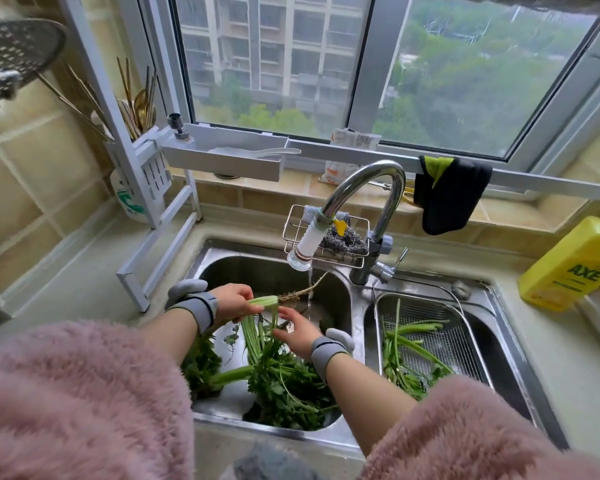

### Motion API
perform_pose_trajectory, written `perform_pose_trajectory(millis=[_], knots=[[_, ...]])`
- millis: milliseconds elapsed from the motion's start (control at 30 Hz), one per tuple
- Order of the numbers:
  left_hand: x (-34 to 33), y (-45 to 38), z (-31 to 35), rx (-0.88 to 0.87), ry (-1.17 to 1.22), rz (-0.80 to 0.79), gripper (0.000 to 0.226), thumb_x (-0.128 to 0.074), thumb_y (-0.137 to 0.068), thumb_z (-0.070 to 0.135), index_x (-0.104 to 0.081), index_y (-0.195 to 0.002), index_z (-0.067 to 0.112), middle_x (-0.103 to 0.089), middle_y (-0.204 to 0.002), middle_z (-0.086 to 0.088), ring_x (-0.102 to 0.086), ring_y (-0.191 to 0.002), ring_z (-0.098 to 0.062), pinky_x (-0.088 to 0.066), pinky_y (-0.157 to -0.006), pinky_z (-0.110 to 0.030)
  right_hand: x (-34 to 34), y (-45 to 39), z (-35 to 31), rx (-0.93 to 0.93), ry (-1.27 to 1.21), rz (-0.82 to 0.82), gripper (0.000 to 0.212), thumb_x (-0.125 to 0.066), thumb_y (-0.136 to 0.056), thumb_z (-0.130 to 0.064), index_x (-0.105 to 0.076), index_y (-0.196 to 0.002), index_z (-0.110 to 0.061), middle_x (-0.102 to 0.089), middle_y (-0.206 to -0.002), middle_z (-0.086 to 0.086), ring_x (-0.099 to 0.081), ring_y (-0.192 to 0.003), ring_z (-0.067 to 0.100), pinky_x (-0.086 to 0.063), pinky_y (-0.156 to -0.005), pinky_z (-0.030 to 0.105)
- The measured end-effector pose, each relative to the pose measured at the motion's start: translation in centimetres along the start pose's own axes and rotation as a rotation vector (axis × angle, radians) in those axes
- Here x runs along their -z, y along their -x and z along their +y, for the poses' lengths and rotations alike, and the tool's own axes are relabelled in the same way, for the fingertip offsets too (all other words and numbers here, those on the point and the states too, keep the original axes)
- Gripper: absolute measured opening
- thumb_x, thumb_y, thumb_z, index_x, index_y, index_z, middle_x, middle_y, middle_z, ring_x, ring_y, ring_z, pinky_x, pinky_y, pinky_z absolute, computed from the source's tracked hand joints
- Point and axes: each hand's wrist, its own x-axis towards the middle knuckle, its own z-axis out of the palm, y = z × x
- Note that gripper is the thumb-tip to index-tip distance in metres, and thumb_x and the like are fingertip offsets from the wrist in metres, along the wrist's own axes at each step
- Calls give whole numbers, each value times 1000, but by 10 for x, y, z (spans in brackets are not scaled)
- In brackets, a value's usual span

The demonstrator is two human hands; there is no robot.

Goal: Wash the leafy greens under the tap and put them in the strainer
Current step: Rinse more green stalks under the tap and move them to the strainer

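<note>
Greens (pixel 404 355) lie in the strainer (pixel 461 341) at lower right; left hand (pixel 234 301) pinches another bunch (pixel 264 327) under the tap (pixel 361 195), right hand (pixel 297 329) fingers spread, more waiting below.

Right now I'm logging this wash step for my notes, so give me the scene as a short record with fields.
left hand: grips the stalk base of a bunch of greens
right hand: fingers on the bunch's stems
roots: under the tap's thin running stream
left basin: more greens piled at the bottom
strainer: in the right basin, holding some washed greens
yellow bottle: on the counter, right of the sink
</note>
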Motion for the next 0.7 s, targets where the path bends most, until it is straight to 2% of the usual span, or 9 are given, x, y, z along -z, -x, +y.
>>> perform_pose_trajectory(millis=[100, 167, 267, 333, 367, 467, 533, 600, 700], knots=[[4, 0, -6, -29, 72, 0, 19, -68, -83, 28, -56, -75, 15, -55, -65, -3, -45, -61, -15, -33, -56, -26, -9, -5, -8, 30, -45, -40, 35, -51, -96, -26, -51, -129, -18, -58, -126, 5, -58, -100, 19, -45, -76, 25], [5, 0, -8, -49, 107, 3, 19, -69, -82, 28, -57, -76, 15, -57, -65, -4, -48, -62, -17, -34, -56, -26, -10, -5, -9, 27, -139, 34, 20, -47, -97, -23, -61, -109, -14, -67, -105, 7, -56, -84, 17, -46, -74, 30], [8, 1, -8, -96, 134, 21, 14, -66, -85, 29, -59, -81, 17, -65, -72, -3, -58, -69, -16, -44, -64, -26, -3, -5, -10, 74, -159, 145, 20, -45, -98, -20, -63, -90, -16, -63, -76, 0, -55, -77, 18, -50, -77, 38], [11, 1, -7, -124, 121, 23, 10, -65, -86, 28, -61, -85, 19, -71, -82, -2, -64, -80, -17, -49, -79, -30, 7, -4, -16, 121, -75, 198, 22, -46, -97, -22, -67, -93, -14, -62, -78, 0, -56, -77, 16, -48, -78, 35], [13, 1, -7, -137, 137, 12, 9, -64, -87, 27, -61, -86, 19, -72, -86, -3, -65, -82, -18, -49, -80, -32, 11, -2, -20, 149, -35, 213, 24, -46, -97, -23, -67, -95, -12, -62, -80, 0, -56, -78, 15, -47, -77, 33], [20, 2, -6, -142, 282, -8, 6, -63, -88, 20, -60, -86, 15, -72, -89, -7, -60, -71, -15, -46, -60, -24, 20, 0, -32, 199, 19, 223, 27, -46, -98, -26, -66, -99, -10, -60, -81, 0, -54, -75, 14, -43, -71, 29], [25, 4, -4, -139, 359, -5, 3, -62, -88, 15, -59, -87, 12, -70, -87, -8, -60, -70, -15, -48, -55, -20, 23, 3, -40, 225, 23, 236, 28, -45, -98, -26, -65, -100, -7, -59, -80, 1, -52, -74, 16, -41, -67, 27], [31, 7, -3, -139, 434, -4, 6, -64, -85, 10, -61, -90, 9, -68, -85, -10, -62, -75, -20, -55, -63, -26, 22, 6, -48, 269, 32, 256, 27, -45, -98, -25, -65, -98, -6, -56, -76, 0, -52, -73, 17, -41, -67, 29], [39, 10, 1, -151, 532, 10, 15, -68, -80, 8, -62, -93, 4, -66, -89, -15, -63, -87, -30, -53, -83, -41, 21, 8, -68, 326, 65, 284, 27, -44, -98, -23, -64, -98, -5, -57, -79, 3, -51, -75, 17, -42, -70, 30]])
